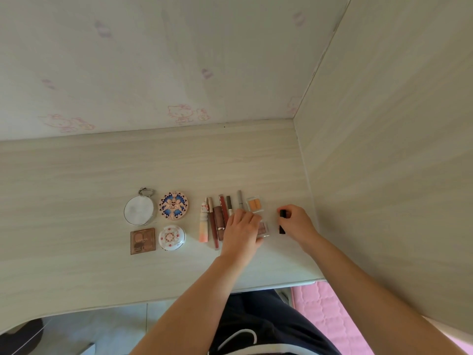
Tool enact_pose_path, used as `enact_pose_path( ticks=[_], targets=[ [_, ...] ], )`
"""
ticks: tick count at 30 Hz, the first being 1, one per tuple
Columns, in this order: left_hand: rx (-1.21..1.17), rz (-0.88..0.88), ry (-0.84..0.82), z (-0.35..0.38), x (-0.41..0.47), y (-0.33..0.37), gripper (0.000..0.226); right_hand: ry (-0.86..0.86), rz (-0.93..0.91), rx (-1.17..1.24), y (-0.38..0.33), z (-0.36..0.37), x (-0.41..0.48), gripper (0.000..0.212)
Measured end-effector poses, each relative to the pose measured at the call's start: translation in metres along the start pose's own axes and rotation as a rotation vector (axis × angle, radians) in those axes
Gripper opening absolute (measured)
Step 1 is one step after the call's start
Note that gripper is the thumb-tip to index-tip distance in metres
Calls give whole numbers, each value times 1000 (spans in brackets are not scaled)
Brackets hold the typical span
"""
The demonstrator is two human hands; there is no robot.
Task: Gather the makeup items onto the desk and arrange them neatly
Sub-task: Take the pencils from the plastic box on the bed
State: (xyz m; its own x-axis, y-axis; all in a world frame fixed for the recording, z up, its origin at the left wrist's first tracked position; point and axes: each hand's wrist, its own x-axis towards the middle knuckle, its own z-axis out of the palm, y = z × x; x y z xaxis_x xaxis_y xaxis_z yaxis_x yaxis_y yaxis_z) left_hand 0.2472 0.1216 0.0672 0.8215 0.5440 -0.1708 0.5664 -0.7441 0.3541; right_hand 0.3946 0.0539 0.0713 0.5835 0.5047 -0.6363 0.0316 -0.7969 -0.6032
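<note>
Four compacts sit in a square at the left of the pale wood-grain desk [76, 180]: a round white mirrored compact with a key ring [139, 210], a round pink-and-blue patterned compact [174, 205], a brown square eyeshadow palette [142, 241] and a round white floral compact [171, 238]. Next comes a row of slim lip tubes and pencils [212, 224], side by side. My left hand [242, 233] lies flat over the row's right end, fingers relaxed, touching a clear pink blush case [263, 229] – a clear orange blush case [254, 204] lies just beyond it. Farthest right, my right hand [298, 224] pinches a black lipstick tube [282, 221] against the desk.
</note>
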Motion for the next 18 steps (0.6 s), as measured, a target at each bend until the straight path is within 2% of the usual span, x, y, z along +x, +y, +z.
enact_pose_path(
  ticks=[4,8,13,18],
  targets=[
    [24,19,32,-1,-1,-2,46,89,-105,-114,3,4,2,34],
    [46,29,36,-2,-3,-3,49,139,-169,-155,3,9,6,28],
    [3,136,101,0,-9,-7,41,160,-239,-225,1,15,10,22],
    [-18,128,167,2,-10,-9,36,125,-302,-256,-2,19,12,27]
  ],
)
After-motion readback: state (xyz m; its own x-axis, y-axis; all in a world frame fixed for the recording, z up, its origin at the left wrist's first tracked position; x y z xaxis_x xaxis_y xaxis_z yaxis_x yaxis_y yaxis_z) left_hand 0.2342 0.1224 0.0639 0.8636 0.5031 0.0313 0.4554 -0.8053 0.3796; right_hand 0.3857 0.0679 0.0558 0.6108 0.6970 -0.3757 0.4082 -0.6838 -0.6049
